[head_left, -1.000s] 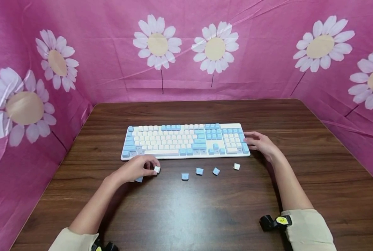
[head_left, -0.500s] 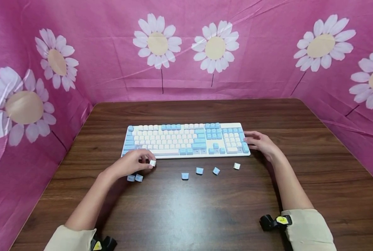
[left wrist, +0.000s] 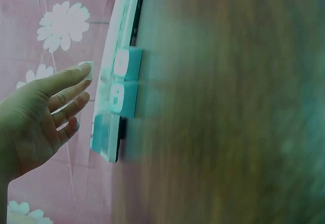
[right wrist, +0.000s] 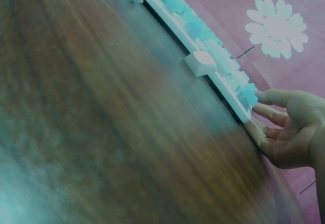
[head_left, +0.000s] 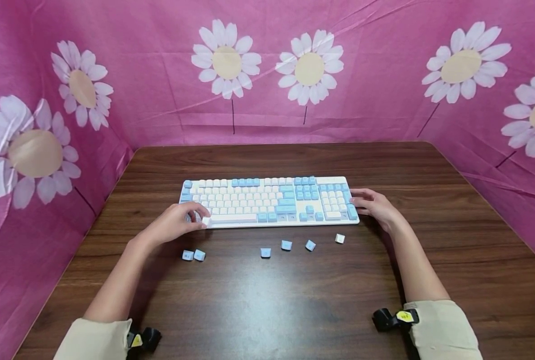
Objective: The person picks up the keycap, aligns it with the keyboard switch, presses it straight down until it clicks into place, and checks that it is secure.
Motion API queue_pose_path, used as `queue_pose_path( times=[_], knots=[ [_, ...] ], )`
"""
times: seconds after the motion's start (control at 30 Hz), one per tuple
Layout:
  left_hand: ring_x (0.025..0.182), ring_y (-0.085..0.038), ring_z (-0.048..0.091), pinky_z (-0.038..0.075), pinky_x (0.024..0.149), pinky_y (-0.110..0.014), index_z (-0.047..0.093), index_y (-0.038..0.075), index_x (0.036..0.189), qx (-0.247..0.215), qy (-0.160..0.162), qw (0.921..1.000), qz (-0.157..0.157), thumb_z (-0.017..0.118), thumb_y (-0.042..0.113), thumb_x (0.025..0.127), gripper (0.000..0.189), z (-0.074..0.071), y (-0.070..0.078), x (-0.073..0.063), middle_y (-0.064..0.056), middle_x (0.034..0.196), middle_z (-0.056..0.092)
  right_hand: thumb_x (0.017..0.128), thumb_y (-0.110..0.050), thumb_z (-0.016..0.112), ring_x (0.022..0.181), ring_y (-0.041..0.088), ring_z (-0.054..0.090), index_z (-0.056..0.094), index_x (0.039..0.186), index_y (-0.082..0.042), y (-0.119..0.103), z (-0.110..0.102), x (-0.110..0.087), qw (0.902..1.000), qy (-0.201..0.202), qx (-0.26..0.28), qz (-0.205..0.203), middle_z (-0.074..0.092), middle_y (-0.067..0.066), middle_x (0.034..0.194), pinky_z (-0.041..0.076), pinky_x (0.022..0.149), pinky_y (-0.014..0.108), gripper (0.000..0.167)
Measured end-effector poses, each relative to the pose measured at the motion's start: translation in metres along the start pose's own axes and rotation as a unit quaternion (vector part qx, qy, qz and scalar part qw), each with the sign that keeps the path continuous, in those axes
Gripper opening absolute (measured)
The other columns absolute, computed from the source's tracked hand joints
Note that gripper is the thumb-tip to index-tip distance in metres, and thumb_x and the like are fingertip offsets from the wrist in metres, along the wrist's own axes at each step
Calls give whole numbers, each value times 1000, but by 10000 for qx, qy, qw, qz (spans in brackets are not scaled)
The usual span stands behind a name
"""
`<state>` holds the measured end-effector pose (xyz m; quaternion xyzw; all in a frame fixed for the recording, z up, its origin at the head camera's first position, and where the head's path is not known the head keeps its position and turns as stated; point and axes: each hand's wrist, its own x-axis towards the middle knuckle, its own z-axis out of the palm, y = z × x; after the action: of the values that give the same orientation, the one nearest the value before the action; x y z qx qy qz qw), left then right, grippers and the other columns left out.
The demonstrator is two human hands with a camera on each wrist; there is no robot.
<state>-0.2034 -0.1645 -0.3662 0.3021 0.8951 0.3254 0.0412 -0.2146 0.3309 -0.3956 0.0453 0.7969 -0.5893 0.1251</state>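
Note:
A white and light-blue keyboard [head_left: 244,204] lies on the brown table. Between thumb and fingertips my left hand [head_left: 174,222] pinches a small white keycap [left wrist: 90,70], just above the keyboard's front left corner, left of the space bar. That hand covers the lower left keys in the head view. At the other end my right hand [head_left: 377,207] rests against the keyboard's right edge, its thumb and fingertips touching there with the fingers loosely extended. Two loose light-blue keycaps [head_left: 193,255] lie side by side on the table, below the left hand.
In front of the keyboard several more keycaps lie loose: a blue one [head_left: 265,253], another blue one [head_left: 286,245], a tilted blue one [head_left: 310,245] and a white one [head_left: 340,239]. Pink cloth [head_left: 267,120] with daisies surrounds the table [head_left: 267,310] at the back and sides.
My left hand has moved left and away from me with the white keycap, onto the keyboard's front left part, uncovering the two blue keycaps. The right hand has stayed put.

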Motion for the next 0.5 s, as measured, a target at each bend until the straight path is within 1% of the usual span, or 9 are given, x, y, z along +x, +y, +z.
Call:
queue_pose_path(
  times=[0.1,0.2,0.3,0.37,0.4,0.5],
  knots=[
    [77,-15,55,44,68,-33,66,7,95,34,34,9999,-157,71,8,81,15,-4,-3,0,1,89,63,92,-24,58,91,2,52,29,140,4,1,-1,1,10000,3,-16,11,39,20,129,43,83,23,63],
    [78,-16,55,44,67,-33,65,6,96,38,39,9997,-240,70,10,82,15,-7,-5,-1,-1,91,63,90,-26,60,92,4,52,31,139,5,2,-1,0,10000,11,-14,-49,42,18,126,43,83,25,64],
    [79,-18,55,44,65,-33,65,4,97,4,49,9996,-283,70,10,82,16,-10,-7,-1,-3,93,63,88,-27,63,92,6,53,36,136,4,2,-1,-1,9998,5,84,-179,48,13,119,44,81,25,63],
    [79,-18,55,44,65,-33,65,4,97,-6,74,9995,-301,70,10,82,17,-10,-9,0,-4,93,64,87,-29,65,92,7,53,37,135,5,2,-1,-1,9996,-13,96,-252,50,11,116,44,81,26,65],
    [79,-18,55,44,65,-32,65,4,97,-10,89,9995,-315,70,9,82,17,-11,-10,0,-4,93,64,87,-29,64,93,7,53,37,135,5,3,-1,-1,9996,-33,85,-275,50,10,116,44,81,26,64],
    [78,-18,55,45,65,-32,66,3,96,1,164,9994,-288,71,8,81,17,-11,-13,1,-5,92,64,88,-28,64,93,7,53,37,136,4,2,0,-1,9998,28,92,-189,48,14,120,44,82,26,64]
  ],
)
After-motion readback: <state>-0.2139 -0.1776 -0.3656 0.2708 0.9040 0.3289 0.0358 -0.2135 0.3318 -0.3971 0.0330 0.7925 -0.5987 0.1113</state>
